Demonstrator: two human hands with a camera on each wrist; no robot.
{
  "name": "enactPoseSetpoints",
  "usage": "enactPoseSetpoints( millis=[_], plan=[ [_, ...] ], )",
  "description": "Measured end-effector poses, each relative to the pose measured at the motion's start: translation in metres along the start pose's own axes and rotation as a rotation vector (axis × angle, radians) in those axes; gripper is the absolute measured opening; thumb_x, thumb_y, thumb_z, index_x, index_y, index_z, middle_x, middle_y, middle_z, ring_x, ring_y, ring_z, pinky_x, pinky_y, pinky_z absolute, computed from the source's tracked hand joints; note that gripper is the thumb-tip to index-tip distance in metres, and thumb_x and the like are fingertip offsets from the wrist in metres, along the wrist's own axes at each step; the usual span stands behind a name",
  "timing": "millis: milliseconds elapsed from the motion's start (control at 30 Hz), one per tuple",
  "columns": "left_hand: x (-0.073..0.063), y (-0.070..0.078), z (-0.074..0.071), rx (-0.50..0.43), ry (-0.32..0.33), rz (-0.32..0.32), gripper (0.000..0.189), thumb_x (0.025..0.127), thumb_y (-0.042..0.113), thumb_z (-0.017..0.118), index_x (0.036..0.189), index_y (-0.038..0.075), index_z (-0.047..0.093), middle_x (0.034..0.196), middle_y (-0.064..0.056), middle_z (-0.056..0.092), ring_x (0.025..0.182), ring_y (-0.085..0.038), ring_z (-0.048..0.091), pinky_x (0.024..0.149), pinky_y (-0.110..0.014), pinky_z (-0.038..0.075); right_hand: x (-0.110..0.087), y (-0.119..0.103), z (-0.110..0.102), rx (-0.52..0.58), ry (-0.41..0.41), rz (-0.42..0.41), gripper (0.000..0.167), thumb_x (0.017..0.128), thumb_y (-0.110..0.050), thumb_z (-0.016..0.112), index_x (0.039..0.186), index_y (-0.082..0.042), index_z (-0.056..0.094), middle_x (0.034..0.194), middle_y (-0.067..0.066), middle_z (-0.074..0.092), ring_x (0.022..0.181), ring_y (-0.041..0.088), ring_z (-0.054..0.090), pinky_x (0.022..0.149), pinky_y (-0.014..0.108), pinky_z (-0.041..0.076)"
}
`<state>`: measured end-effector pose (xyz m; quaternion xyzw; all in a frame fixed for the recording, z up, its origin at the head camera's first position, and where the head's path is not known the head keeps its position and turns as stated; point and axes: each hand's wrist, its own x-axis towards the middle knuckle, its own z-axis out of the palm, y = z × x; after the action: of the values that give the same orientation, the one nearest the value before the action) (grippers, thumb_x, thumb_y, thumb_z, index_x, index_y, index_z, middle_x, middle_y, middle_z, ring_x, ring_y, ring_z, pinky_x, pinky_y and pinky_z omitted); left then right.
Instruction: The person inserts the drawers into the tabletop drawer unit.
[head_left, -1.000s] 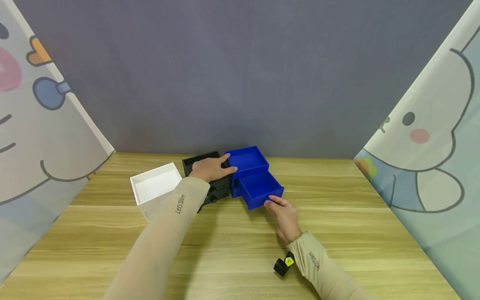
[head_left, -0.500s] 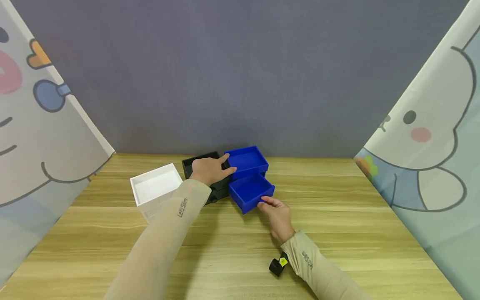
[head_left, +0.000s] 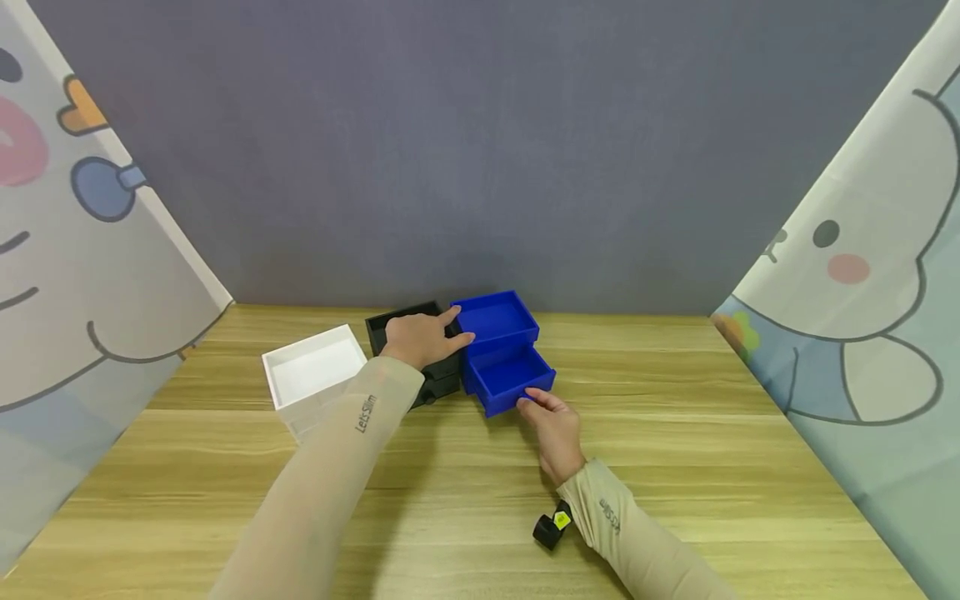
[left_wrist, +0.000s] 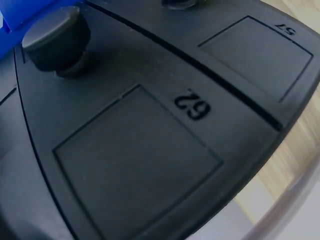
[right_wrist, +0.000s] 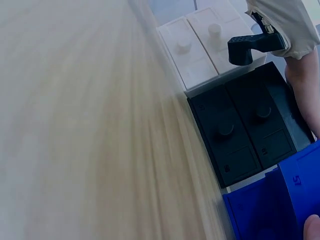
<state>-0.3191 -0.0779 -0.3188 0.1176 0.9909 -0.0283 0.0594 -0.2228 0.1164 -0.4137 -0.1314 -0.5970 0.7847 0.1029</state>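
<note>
In the head view my right hand (head_left: 555,429) pinches the front of a blue drawer (head_left: 498,402) between thumb and fingertips. The drawer juts out at an angle from the small blue drawer cabinet (head_left: 501,343), whose top is an open tray. My left hand (head_left: 416,340) lies over the black drawer cabinet (head_left: 442,385), thumb and index finger stretched to the blue cabinet's left edge; its other fingers are hidden. The left wrist view shows the black drawer fronts close up, with a round knob (left_wrist: 60,42). In the right wrist view a fingertip (right_wrist: 312,227) touches the blue drawer front marked 57.
A white drawer cabinet (head_left: 315,367) stands left of the black one, partly behind my left sleeve. Black wrist-camera mounts show at my right cuff (head_left: 552,527) and left cuff (right_wrist: 242,50). A grey wall panel (head_left: 480,167) rises behind the wooden table (head_left: 675,417).
The blue drawer, held in my right hand, shifts left and toward me, then slightly back to the right against the blue cabinet. My left hand stays in place.
</note>
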Motion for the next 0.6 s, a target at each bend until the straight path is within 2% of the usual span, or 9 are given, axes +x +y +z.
enactPoseSetpoints(
  millis=[267,600],
  plan=[
    [0.0002,0.0026,-0.0031,-0.021,-0.007,-0.005,0.074,0.09,0.075,0.025,0.153,0.035,0.021,0.046,0.003,0.028,0.04,-0.01,0.014,0.043,-0.027,0.017,-0.0008,-0.0005,0.0005,0.027,0.052,-0.022,0.015,0.081,0.009,0.065,0.096,0.011,0.067,0.078,-0.001,0.063,0.069,0.007,0.062,0.068,0.019,0.05],
    [-0.0015,0.0023,-0.0049,-0.03,-0.038,-0.007,0.075,0.09,0.075,0.025,0.153,0.035,0.019,0.045,0.003,0.03,0.039,-0.01,0.014,0.043,-0.027,0.018,-0.0081,-0.0015,0.0018,0.015,0.042,-0.001,0.022,0.084,0.007,0.066,0.104,0.014,0.064,0.081,-0.001,0.061,0.073,0.006,0.061,0.07,0.018,0.049]
  ],
)
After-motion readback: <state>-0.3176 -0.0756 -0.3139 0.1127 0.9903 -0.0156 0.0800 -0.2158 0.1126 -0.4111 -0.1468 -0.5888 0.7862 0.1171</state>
